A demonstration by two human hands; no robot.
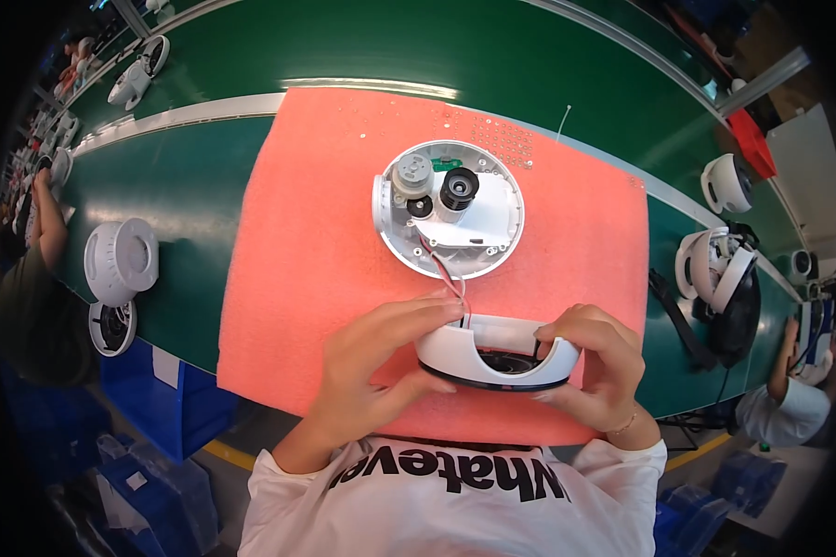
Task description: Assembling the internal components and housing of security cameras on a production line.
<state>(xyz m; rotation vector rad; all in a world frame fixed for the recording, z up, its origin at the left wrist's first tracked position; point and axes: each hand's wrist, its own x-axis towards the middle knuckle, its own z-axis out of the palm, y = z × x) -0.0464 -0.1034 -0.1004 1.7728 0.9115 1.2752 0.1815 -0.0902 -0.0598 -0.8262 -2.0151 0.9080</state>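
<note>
White shell (450,351) is in both hands, low over the near part of the pink mat (297,232), close to the torso. Left hand (372,367) has its fingers clamped on the shell's left end, thumb low at the near edge, fingertips up by the wires (448,276). Right hand (604,364) clamps the right end, fingers over the top edge, thumb below. Shell's long axis runs left to right, spanning the two hands; curved cutout faces the torso, black rim along the lower edge. Neither hand is nearer, shell sits between them

Key relation: base (517,223) lies open side up on the mat, straight ahead of the shell and a bit left, apart from it. Red, black and white wires cross that gap from the base to the shell's left part, right beside the left fingers, so they look like the main obstruction; exact wire ends are hidden

In the base: motor (412,174) at left, black lens (460,188) near the middle, bit of green board (447,165) behind. Small screws (506,139) lie on the mat's far part. Green worktop (181,176) around: white unit (121,260) well left, black bag (736,320) well right
</note>
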